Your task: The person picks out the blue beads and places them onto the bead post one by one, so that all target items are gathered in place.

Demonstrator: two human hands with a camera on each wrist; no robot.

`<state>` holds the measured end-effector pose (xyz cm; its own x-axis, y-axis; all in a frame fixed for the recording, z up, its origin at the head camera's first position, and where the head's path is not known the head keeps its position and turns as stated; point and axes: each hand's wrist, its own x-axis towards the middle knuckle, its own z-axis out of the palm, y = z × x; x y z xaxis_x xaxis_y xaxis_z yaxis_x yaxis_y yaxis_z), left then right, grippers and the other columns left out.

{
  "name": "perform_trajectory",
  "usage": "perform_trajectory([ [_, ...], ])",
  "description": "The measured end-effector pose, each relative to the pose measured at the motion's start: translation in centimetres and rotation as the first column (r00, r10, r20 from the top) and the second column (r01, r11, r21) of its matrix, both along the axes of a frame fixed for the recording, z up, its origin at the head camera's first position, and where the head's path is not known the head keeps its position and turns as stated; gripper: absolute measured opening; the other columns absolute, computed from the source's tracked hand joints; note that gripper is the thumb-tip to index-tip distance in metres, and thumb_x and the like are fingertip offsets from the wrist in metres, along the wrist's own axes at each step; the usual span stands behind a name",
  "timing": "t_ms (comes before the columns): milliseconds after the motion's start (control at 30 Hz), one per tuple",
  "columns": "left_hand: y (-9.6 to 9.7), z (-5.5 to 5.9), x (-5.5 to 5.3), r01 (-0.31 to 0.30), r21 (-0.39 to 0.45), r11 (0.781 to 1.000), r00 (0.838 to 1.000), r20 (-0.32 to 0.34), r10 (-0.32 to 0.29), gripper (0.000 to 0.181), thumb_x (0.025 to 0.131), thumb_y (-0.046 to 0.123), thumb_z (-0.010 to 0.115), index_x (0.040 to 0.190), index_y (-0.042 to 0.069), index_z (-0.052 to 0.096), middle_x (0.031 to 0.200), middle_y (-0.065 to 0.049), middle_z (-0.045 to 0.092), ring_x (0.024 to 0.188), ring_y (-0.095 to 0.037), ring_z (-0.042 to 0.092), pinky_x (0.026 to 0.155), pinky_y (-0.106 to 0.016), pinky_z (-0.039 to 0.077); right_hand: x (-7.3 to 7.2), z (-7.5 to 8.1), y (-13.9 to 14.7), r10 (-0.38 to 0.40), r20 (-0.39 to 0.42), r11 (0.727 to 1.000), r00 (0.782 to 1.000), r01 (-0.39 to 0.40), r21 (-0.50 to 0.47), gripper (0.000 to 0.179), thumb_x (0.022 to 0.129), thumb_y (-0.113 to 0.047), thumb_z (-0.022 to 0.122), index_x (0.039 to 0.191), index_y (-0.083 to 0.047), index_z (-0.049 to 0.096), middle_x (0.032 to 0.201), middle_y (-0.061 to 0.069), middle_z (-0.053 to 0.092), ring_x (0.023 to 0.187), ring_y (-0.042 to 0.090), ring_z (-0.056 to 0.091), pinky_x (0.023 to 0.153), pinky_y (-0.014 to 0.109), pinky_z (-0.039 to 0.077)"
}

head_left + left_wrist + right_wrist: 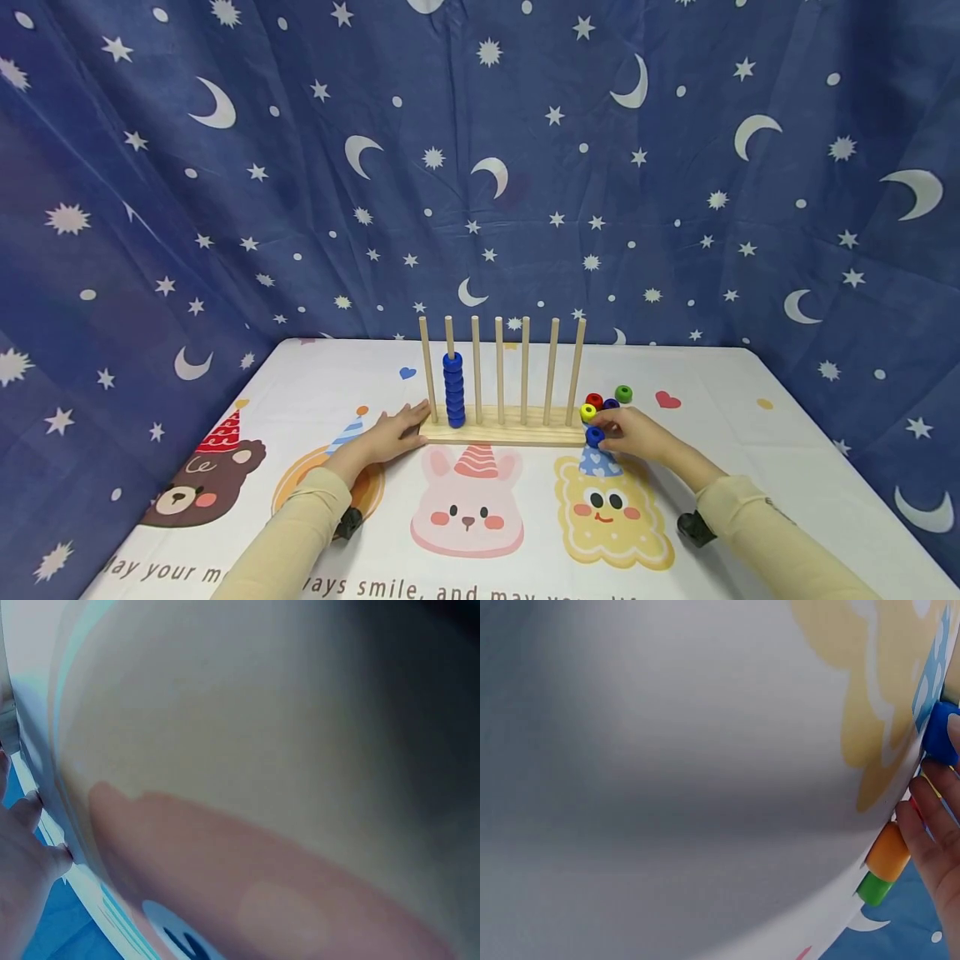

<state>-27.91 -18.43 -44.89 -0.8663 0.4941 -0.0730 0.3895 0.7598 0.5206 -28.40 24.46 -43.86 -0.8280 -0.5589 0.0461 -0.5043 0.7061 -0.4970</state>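
Note:
A wooden peg rack (487,431) with several upright rods stands on the table, a stack of blue beads (454,392) threaded on its second rod from the left. My left hand (392,437) rests at the left end of the base, its fingertips touching the wood. At the right end, my right hand (633,433) pinches a blue bead (595,437) between thumb and fingers, low over the tablecloth. In the right wrist view that blue bead (939,735) is partly covered by the thumb. The left wrist view shows only part of the left hand (26,859).
Loose beads lie beyond the right hand: yellow (588,412), red (594,400), dark blue (611,404) and green (624,393). An orange bead (889,853) shows in the right wrist view. A starry blue curtain (480,208) rises behind the printed tablecloth (720,375).

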Motion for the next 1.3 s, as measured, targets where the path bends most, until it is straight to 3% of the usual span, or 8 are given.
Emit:
perform_trajectory([
  [233,0.1,0.1,0.0,-0.003,0.002,1.000,1.000,0.003,0.003,0.061,0.096,0.026,0.054,0.146,0.000,0.030,0.154,-0.020,0.025,0.139,-0.050,0.019,0.107,-0.072,0.006,0.0,-0.1,-0.3,-0.052,0.034,0.998,0.998,0.051,0.023,0.024,0.080,-0.007,0.072,0.102,0.003,0.067,0.097,0.011,0.069,0.087,0.021,0.064,0.081,0.037,0.056],
  [600,0.1,-0.2,0.0,-0.007,0.014,1.000,1.000,0.004,0.007,0.061,0.095,0.026,0.054,0.146,0.000,0.030,0.154,-0.020,0.025,0.139,-0.050,0.018,0.107,-0.072,0.005,0.5,0.8,0.0,-0.078,0.006,0.997,0.997,0.078,0.029,0.026,0.082,-0.011,0.072,0.104,0.001,0.068,0.098,0.009,0.070,0.089,0.021,0.064,0.082,0.039,0.056],
  [1300,0.0,-0.1,0.0,-0.008,0.012,1.000,1.000,0.010,0.008,0.061,0.096,0.026,0.053,0.146,0.000,0.030,0.154,-0.020,0.024,0.139,-0.050,0.018,0.108,-0.072,0.004,1.1,0.7,0.2,-0.066,-0.069,0.998,0.995,0.065,-0.014,0.033,0.084,-0.017,0.071,0.110,0.002,0.064,0.098,0.008,0.070,0.088,0.021,0.065,0.082,0.042,0.055],
])
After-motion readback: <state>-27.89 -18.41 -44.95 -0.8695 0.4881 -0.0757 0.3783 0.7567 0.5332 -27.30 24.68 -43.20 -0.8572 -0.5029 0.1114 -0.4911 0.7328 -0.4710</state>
